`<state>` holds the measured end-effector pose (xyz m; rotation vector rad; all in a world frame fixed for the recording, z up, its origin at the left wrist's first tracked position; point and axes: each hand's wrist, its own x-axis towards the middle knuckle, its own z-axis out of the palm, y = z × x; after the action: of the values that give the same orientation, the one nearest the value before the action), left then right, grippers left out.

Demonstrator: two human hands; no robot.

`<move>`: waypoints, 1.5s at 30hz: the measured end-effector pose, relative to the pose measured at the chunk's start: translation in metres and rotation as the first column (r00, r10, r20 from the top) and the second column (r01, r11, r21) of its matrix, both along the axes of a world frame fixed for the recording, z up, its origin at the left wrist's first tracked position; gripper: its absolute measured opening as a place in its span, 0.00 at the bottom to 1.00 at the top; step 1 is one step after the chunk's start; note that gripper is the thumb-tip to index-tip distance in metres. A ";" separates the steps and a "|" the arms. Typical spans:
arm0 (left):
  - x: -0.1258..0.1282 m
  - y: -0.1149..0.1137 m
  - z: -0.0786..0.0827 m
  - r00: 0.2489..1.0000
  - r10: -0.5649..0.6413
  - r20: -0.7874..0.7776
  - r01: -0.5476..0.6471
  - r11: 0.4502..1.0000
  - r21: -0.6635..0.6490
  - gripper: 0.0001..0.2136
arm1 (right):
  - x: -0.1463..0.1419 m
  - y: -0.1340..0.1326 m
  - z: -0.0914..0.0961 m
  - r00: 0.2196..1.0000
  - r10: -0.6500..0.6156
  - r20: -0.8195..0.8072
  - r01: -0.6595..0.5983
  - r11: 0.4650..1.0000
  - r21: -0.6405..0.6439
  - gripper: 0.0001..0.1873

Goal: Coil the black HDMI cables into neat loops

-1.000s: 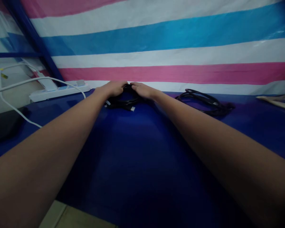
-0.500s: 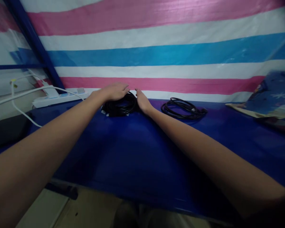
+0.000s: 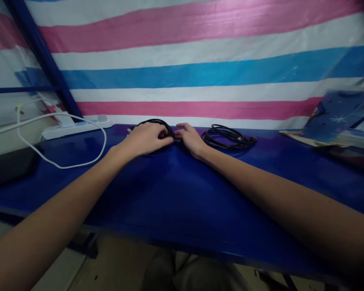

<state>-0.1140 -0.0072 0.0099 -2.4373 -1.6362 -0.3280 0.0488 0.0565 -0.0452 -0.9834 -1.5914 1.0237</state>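
A coiled black cable (image 3: 157, 122) lies on the blue table (image 3: 176, 190) near the striped back wall. My left hand (image 3: 147, 139) lies over the coil with its fingers curled on it. My right hand (image 3: 190, 137) touches the coil's right side, fingers bent around the strands. Most of the coil is hidden under the two hands. A second coiled black cable (image 3: 227, 137) lies loose just to the right of my right hand.
A white power strip (image 3: 75, 125) with a looping white cord (image 3: 60, 161) lies at the back left. A dark flat object (image 3: 9, 165) sits at the left edge. A blue patterned bag (image 3: 336, 117) rests at the far right.
Both hands have drawn the coil a little toward me and closed over it. The camera has pulled back, showing more of the table's front edge.
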 end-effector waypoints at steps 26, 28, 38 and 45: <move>0.031 0.087 0.011 0.978 0.121 -0.172 -0.140 0.985 -0.099 0.17 | 0.000 -0.002 0.010 0.977 -0.090 -0.194 0.075 0.994 -0.082 0.15; 0.029 0.087 0.003 0.979 0.136 -0.153 -0.154 0.981 -0.119 0.20 | 0.000 0.000 0.008 0.979 -0.086 -0.183 0.075 0.995 -0.065 0.15; 0.027 0.079 0.006 0.951 0.076 -0.299 -0.131 0.977 -0.166 0.21 | 0.001 0.000 0.009 0.991 -0.098 -0.094 0.096 0.995 -0.024 0.14; -0.002 0.054 0.023 0.988 -0.010 -0.157 -0.055 0.915 -0.401 0.22 | 0.002 0.008 0.000 0.986 -0.167 -0.013 0.167 0.986 -0.019 0.06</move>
<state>-0.1163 0.0464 0.0324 -2.6421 -1.8073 0.2282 0.0506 0.0649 -0.0448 -1.0996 -1.4632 0.9293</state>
